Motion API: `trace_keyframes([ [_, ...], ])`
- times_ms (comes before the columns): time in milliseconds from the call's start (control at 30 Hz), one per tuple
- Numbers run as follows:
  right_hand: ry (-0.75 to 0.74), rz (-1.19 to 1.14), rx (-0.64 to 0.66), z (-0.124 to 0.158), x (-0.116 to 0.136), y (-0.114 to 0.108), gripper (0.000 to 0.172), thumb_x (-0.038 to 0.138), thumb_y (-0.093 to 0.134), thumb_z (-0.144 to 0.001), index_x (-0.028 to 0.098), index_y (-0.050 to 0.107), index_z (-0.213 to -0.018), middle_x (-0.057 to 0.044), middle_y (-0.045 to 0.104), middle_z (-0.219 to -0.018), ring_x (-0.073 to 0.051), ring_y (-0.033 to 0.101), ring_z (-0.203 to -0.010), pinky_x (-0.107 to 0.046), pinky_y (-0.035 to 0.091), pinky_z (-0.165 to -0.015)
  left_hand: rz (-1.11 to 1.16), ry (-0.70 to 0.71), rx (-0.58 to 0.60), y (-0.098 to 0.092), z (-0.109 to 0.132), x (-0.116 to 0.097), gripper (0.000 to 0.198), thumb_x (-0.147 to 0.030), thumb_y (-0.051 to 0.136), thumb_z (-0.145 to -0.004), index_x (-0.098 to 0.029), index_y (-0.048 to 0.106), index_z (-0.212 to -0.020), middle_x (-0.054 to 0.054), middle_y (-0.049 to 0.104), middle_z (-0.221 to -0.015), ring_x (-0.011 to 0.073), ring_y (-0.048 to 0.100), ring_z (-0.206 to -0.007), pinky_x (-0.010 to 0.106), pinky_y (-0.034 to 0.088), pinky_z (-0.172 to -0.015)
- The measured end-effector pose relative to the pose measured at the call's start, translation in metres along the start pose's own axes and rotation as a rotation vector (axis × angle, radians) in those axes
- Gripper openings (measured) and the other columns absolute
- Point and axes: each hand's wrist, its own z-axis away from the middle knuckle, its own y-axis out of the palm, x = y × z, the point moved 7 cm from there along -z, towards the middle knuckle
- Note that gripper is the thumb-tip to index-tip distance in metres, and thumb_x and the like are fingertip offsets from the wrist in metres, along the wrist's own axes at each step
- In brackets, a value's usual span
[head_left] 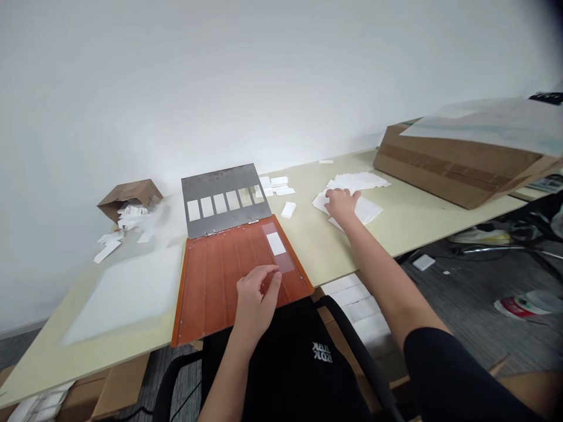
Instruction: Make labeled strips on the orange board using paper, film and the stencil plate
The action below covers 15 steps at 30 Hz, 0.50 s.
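Observation:
My left hand (257,296) is over the right part of an orange-red grooved board (220,293), thumb and forefinger tips close together in a pinch. Those tips are at the lower left corner of a clear film strip (285,264), and whether they grip it is hard to see. On that strip lies a white card (276,244). A grey metal plate (197,183) with a row of rectangular windows is hinged to the board's far edge and stands tilted up. To the right, my right hand (342,203) rests with fingers spread on white sheets (368,210).
A small white card stack (288,210) and several white strips (278,183) lie beyond the board. At left, a tipped paper bag (132,192) spills white scraps near a white sheet (127,293). A large cardboard box (448,161) stands at right. White stacks (352,302) sit below the table.

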Motion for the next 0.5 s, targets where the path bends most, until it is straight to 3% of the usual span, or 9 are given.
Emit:
trace_keyframes([
  [100,-0.107,-0.023,-0.006,0.013,0.012,0.003,0.027,0.017,0.052,-0.085,0.019,0.068,-0.107,-0.018,0.064,-0.117,-0.038,0.051,-0.111,-0.057,0.026,-0.093,-0.152,0.017,0.022,0.006,0.002,-0.001,0.021,-0.033,0.05,-0.095,-0.026,0.069,-0.098,0.003,0.074,-0.107,0.0221,0.066,-0.103,0.046,0.039,-0.097],
  [233,-0.43,-0.147,0.105,0.038,0.063,0.008,0.023,0.033,0.055,-0.09,0.026,0.07,-0.105,-0.008,0.068,-0.114,-0.028,0.056,-0.105,-0.04,0.034,-0.086,-0.345,0.058,0.033,0.018,0.006,-0.003,0.017,-0.029,0.054,-0.095,-0.027,0.07,-0.1,0.003,0.072,-0.113,0.023,0.063,-0.108,0.051,0.028,-0.101],
  [367,-0.727,-0.315,0.226,0.072,0.118,0.016,0.017,0.04,0.063,-0.088,0.029,0.074,-0.093,-0.004,0.071,-0.107,-0.024,0.059,-0.101,-0.036,0.033,-0.084,-0.457,0.083,0.021,0.027,0.008,-0.004,0.017,-0.026,0.057,-0.093,-0.027,0.071,-0.101,0.003,0.07,-0.114,0.0238,0.061,-0.108,0.051,0.027,-0.098],
  [500,-0.837,-0.502,0.248,0.09,0.135,0.02,0.014,0.036,0.066,-0.087,0.027,0.075,-0.089,-0.004,0.071,-0.104,-0.024,0.058,-0.1,-0.039,0.028,-0.085,-0.519,0.106,0.022,0.029,0.009,-0.005,0.017,-0.028,0.057,-0.093,-0.028,0.071,-0.103,0.003,0.07,-0.114,0.0243,0.06,-0.107,0.051,0.026,-0.094],
])
